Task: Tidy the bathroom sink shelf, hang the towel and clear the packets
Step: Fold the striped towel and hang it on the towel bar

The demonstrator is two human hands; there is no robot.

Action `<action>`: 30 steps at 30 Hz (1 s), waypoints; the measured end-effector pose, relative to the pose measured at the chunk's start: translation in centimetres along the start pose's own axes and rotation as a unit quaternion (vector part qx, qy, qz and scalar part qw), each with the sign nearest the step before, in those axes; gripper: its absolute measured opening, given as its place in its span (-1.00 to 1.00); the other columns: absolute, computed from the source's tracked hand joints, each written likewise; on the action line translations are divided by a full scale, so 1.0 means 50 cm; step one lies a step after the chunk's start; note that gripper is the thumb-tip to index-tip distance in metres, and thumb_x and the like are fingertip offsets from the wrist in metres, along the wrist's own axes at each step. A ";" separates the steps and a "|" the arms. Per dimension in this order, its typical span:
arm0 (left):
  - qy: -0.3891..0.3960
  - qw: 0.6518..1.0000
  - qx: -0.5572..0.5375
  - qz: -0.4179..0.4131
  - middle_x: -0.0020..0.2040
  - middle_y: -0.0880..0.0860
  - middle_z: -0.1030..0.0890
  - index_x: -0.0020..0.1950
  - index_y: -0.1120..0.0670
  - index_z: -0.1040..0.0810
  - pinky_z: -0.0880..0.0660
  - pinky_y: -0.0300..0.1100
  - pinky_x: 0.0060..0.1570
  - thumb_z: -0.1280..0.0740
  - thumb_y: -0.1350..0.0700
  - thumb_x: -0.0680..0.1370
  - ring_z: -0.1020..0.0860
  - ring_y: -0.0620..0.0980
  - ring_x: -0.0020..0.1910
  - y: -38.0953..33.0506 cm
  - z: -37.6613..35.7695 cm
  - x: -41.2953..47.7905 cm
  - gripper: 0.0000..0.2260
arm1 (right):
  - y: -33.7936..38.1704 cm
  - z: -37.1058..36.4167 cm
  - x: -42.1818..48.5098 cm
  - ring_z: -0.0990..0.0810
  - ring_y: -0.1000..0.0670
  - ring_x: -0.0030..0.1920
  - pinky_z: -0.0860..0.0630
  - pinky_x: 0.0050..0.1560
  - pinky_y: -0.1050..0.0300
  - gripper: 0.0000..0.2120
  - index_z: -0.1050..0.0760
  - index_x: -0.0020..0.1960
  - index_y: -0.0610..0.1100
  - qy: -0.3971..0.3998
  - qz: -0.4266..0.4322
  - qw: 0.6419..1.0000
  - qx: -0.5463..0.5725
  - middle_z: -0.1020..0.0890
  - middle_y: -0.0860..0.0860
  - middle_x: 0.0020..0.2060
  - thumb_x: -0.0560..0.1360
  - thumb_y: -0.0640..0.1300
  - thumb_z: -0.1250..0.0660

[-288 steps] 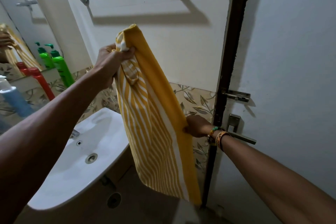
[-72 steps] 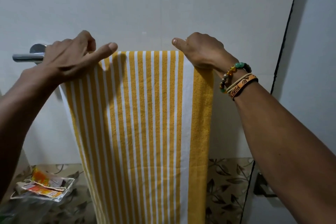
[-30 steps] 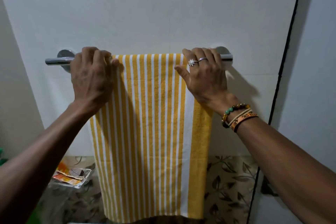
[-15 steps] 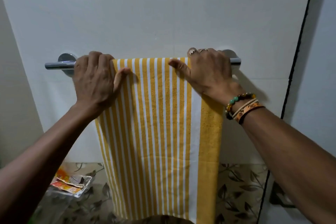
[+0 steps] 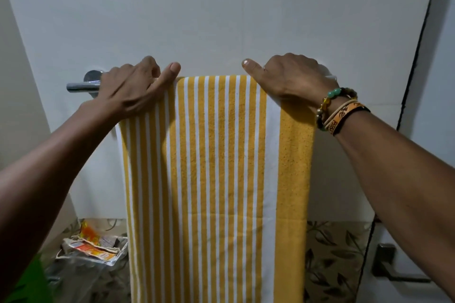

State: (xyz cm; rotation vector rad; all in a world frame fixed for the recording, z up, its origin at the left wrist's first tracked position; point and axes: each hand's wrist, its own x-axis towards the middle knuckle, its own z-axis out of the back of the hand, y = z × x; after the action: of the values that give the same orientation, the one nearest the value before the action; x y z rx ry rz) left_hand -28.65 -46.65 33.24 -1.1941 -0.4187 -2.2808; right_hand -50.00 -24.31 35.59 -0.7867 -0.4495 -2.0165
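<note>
Hanging over the towel rail [image 5: 81,86], the yellow-striped towel [image 5: 216,167] is being straightened, its top fold gripped by the left hand [image 5: 130,88] at 10 o'clock and right hand [image 5: 290,79] at 1 o'clock; a release toward the packets [image 5: 93,248] at 7 o'clock is seemingly being called for.

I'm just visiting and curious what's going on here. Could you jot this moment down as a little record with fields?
Towel: yellow-and-white striped terry towel, draped over chrome wall bar
Left hand: fingers curled over towel's top left edge
Right hand: fingers curled over top right edge
Packets: orange printed packets, lying at lower left, not yet cleared
</note>
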 end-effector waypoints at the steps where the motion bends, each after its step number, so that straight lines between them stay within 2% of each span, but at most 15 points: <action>1: 0.010 1.000 -0.024 -0.009 -0.19 0.08 -0.52 0.01 0.03 -0.40 -0.33 -0.03 -0.20 0.15 -0.51 0.50 -0.49 0.13 -0.24 0.003 0.003 -0.005 -0.33 | 0.004 -0.003 -0.005 -0.47 -0.07 -0.32 -0.25 -0.32 0.10 -0.28 -0.38 -0.36 -0.10 -0.016 -0.001 1.000 -0.012 -0.48 -0.04 -0.39 0.56 0.43 0.18; 3: -0.010 0.996 -0.081 -0.039 -0.10 0.09 -0.54 0.03 0.05 -0.43 -0.34 0.01 -0.08 0.06 -0.45 0.55 -0.52 0.14 -0.12 0.007 0.010 -0.025 -0.40 | 0.010 -0.009 -0.020 -0.54 -0.15 -0.11 -0.38 -0.16 -0.01 -0.23 -0.51 -0.20 -0.12 -0.089 0.005 0.994 -0.063 -0.57 -0.10 -0.22 0.55 0.45 0.20; 5: -0.092 0.993 -0.063 -0.046 0.08 0.14 -0.53 0.11 0.08 -0.49 -0.25 0.07 0.15 -0.06 -0.36 0.59 -0.48 0.17 0.10 0.013 0.008 -0.057 -0.47 | 0.014 -0.013 -0.039 -0.48 -0.20 0.10 -0.37 0.07 -0.13 -0.19 -0.55 0.10 -0.16 -0.185 -0.001 0.976 -0.115 -0.57 -0.16 0.05 0.54 0.48 0.16; 6: -0.135 0.989 -0.038 -0.035 0.16 0.16 -0.50 0.18 0.09 -0.50 -0.18 0.05 0.24 -0.11 -0.32 0.59 -0.43 0.19 0.19 0.014 0.003 -0.074 -0.49 | 0.014 -0.015 -0.049 -0.46 -0.20 0.12 -0.35 0.11 -0.14 -0.20 -0.54 0.16 -0.16 -0.232 0.002 0.965 -0.121 -0.55 -0.16 0.11 0.55 0.48 0.12; 7: -0.165 0.986 -0.022 -0.025 0.23 0.18 -0.46 0.25 0.09 -0.49 -0.13 0.02 0.30 -0.14 -0.29 0.60 -0.39 0.20 0.26 0.014 -0.003 -0.092 -0.51 | 0.014 -0.021 -0.060 -0.47 -0.19 0.12 -0.35 0.12 -0.13 -0.24 -0.54 0.16 -0.15 -0.273 0.013 0.956 -0.111 -0.55 -0.15 0.11 0.56 0.46 0.07; 9: -0.177 0.984 -0.014 -0.028 0.31 0.19 -0.41 0.35 0.09 -0.44 -0.06 0.03 0.38 -0.17 -0.24 0.61 -0.33 0.16 0.34 0.012 -0.016 -0.122 -0.51 | 0.011 -0.038 -0.086 -0.49 -0.17 0.09 -0.37 0.11 -0.10 -0.35 -0.55 0.12 -0.15 -0.321 0.045 0.943 -0.072 -0.55 -0.14 0.07 0.60 0.39 -0.01; 12: -0.159 0.986 -0.017 -0.056 0.38 0.22 -0.37 0.45 0.12 -0.35 -0.11 0.15 0.42 -0.15 -0.20 0.62 -0.29 0.19 0.41 0.012 -0.041 -0.151 -0.47 | 0.003 -0.081 -0.131 -0.51 -0.20 0.15 -0.37 0.24 -0.13 -0.41 -0.51 0.21 -0.19 -0.316 0.095 0.940 -0.091 -0.56 -0.16 0.11 0.64 0.30 -0.05; 15: -0.176 0.982 -0.028 -0.060 0.42 0.26 -0.35 0.49 0.17 -0.29 -0.12 0.14 0.46 -0.17 -0.19 0.63 -0.27 0.24 0.47 0.009 -0.063 -0.156 -0.43 | -0.005 -0.108 -0.154 -0.43 -0.26 0.37 -0.22 0.46 -0.24 -0.29 -0.39 0.42 -0.27 -0.281 0.107 0.946 -0.124 -0.50 -0.22 0.30 0.63 0.32 -0.04; 17: -0.188 0.980 -0.027 -0.054 0.41 0.27 -0.35 0.49 0.19 -0.29 -0.10 0.12 0.49 -0.17 -0.23 0.62 -0.26 0.25 0.47 0.007 -0.071 -0.153 -0.39 | -0.003 -0.113 -0.151 -0.37 -0.27 0.44 -0.17 0.50 -0.27 -0.21 -0.36 0.45 -0.29 -0.277 0.100 0.947 -0.126 -0.48 -0.24 0.34 0.59 0.37 -0.03; 21: -0.206 0.977 -0.035 -0.050 0.40 0.28 -0.37 0.48 0.21 -0.30 -0.11 0.14 0.51 -0.16 -0.29 0.60 -0.25 0.25 0.48 0.003 -0.080 -0.150 -0.33 | 0.001 -0.111 -0.142 -0.37 -0.26 0.43 -0.14 0.51 -0.26 -0.11 -0.34 0.45 -0.29 -0.263 0.099 0.951 -0.129 -0.48 -0.24 0.33 0.54 0.46 0.01; 23: -0.206 0.977 -0.037 -0.047 0.39 0.28 -0.39 0.47 0.22 -0.31 -0.10 0.16 0.51 -0.16 -0.32 0.59 -0.26 0.25 0.48 0.002 -0.082 -0.147 -0.30 | 0.002 -0.105 -0.136 -0.42 -0.26 0.37 -0.16 0.50 -0.23 -0.10 -0.36 0.43 -0.28 -0.251 0.100 0.954 -0.129 -0.50 -0.24 0.29 0.53 0.48 0.03; 25: -0.202 0.978 -0.036 -0.035 0.34 0.27 -0.43 0.43 0.21 -0.35 -0.07 0.16 0.52 -0.13 -0.35 0.58 -0.30 0.25 0.45 0.000 -0.075 -0.136 -0.30 | 0.008 -0.090 -0.126 -0.50 -0.23 0.21 -0.27 0.43 -0.18 -0.12 -0.43 0.33 -0.27 -0.244 0.100 0.955 -0.135 -0.56 -0.22 0.16 0.52 0.49 0.05; 28: -0.181 0.983 -0.011 -0.012 0.10 0.26 -0.51 0.22 0.20 -0.48 -0.19 0.16 0.42 -0.02 -0.41 0.58 -0.43 0.24 0.19 -0.002 -0.057 -0.108 -0.31 | 0.015 -0.068 -0.099 -0.53 -0.16 -0.13 -0.43 -0.02 -0.08 -0.20 -0.50 0.04 -0.21 -0.227 0.095 0.960 -0.133 -0.58 -0.16 -0.15 0.53 0.49 0.10; 30: -0.152 0.988 0.015 0.007 -0.15 0.24 -0.53 -0.09 0.19 -0.52 -0.31 0.13 0.11 0.09 -0.45 0.56 -0.43 0.20 -0.13 -0.006 -0.038 -0.079 -0.26 | 0.017 -0.046 -0.074 -0.46 -0.09 -0.34 -0.33 -0.28 0.07 -0.23 -0.43 -0.25 -0.14 -0.186 0.086 0.974 -0.099 -0.46 -0.06 -0.41 0.52 0.51 0.17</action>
State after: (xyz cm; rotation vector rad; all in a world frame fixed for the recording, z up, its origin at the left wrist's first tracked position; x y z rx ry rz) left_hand -28.22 -46.12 28.92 -1.5314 -0.5505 -2.0754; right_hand -48.63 -23.85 31.40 -1.2940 -0.3777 -1.7722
